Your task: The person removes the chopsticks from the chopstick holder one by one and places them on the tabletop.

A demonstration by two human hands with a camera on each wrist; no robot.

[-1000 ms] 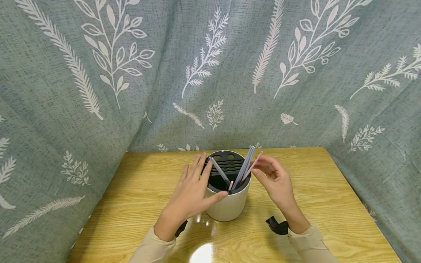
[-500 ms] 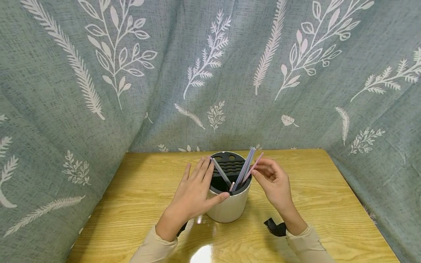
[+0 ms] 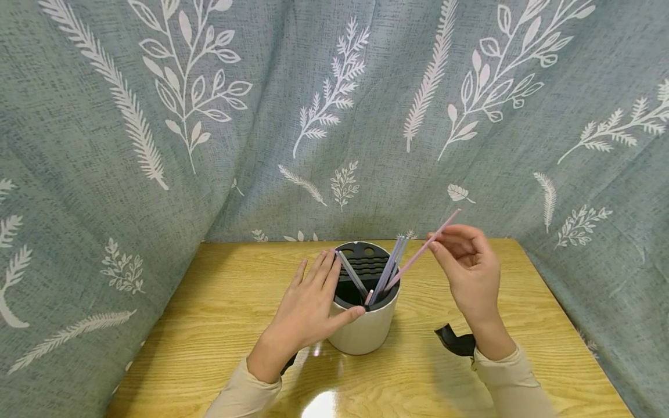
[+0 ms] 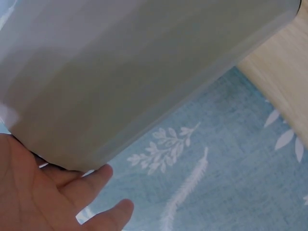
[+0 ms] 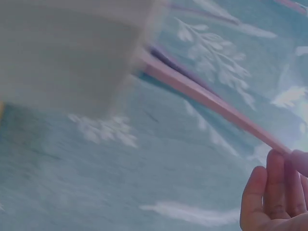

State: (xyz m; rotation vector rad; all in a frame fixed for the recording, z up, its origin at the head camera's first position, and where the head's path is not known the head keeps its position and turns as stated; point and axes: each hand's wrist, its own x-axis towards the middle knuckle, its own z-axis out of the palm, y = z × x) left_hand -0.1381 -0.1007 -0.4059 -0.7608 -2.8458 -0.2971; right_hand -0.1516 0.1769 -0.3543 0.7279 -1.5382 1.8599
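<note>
Holder (image 3: 362,334), white-walled, upright on the wood-grain bench (image 3: 240,273), with a black top (image 3: 363,266); far half ridged, with round holes, near half a dark pocket. Pink stick (image 3: 418,254) pinched between thumb and fingertips of the right grip (image 3: 473,276), held near its upper end, right of the holder. Stick slants down leftward, its lower part inside the pocket at the right side of the rim; the bottom end is hidden. Right wrist view agrees: pink length running from behind the rim to the fingertips, a darker purple one alongside; the holder's edge is blurred. Left grip (image 3: 308,302) holds nothing: fingers extended, lying along the left side of the rim, thumb reaching over the near rim. In the left wrist view fingertips meet the holder's dark edge. Bluish-purple sticks (image 3: 387,271) lean right in the same pocket, a greyish stick (image 3: 352,274) leans left, and a short pink tip (image 3: 369,297) shows between them. Black strap (image 3: 456,342) at the right wrist. Blue-green cloth (image 3: 376,191) with white leaf print stands behind the bench.
</note>
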